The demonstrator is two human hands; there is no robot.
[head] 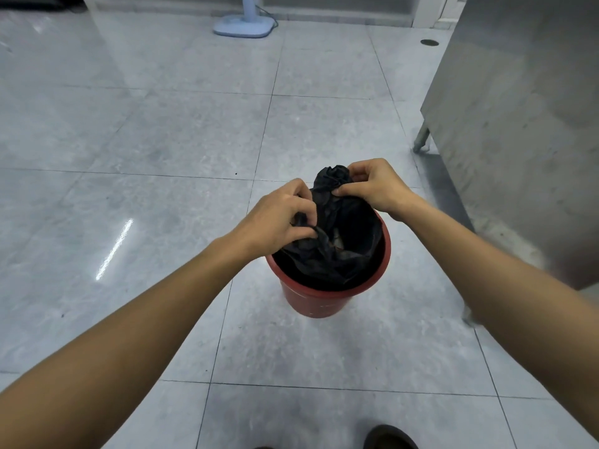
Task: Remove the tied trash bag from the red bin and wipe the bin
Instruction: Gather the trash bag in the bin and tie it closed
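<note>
- Grey floor tiles [162, 131] spread glossy across the room, with a streak of light lying out to the left of the person's left forearm.
- Standing on those tiles, directly beneath both hands, is the red bin [319, 303], upright, its rim showing under the black liner.
- The black trash bag [343, 241] sits inside the bin, its mouth gathered upward and partly open between the two hands.
- The left hand [275, 218] is clenched on a bunched fold of the bag at the bin's near-left edge.
- The right hand [376, 186] pinches the twisted top of the bag, thumb and fingers closed on it, just above the far rim.
- Beyond the right hand stands a steel cabinet [518, 124] on a leg.
- Far past both hands, a pale blue fan base [243, 27] rests by the wall.
- A dark shoe [389, 437] shows below the right forearm.
</note>
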